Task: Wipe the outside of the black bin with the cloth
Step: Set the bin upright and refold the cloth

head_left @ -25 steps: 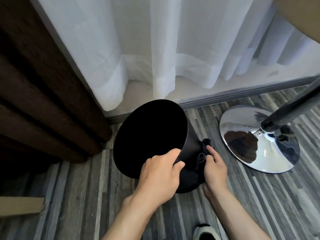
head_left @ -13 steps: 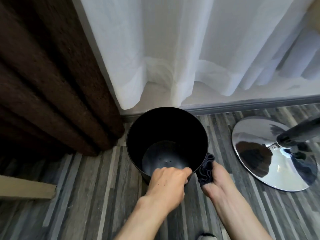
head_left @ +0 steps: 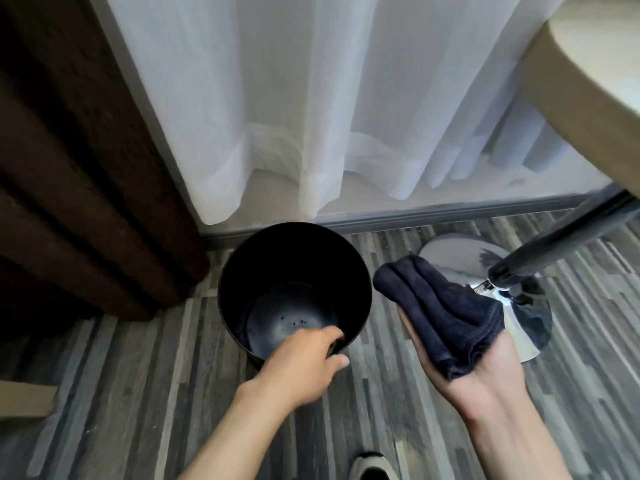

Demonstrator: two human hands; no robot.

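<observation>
your left fingers (head_left: 332,336) hook the black bin (head_left: 294,268) rim at centre; the cloth (head_left: 440,313) lies loose on your open right hand (head_left: 485,362) and could slip.

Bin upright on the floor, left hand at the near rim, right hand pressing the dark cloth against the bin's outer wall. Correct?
Not quite. In the head view the cloth is off the bin: it lies folded on the open, upturned right hand, held clear to the bin's right. The rest stands: bin upright on the floor, left hand at the near rim.
</observation>
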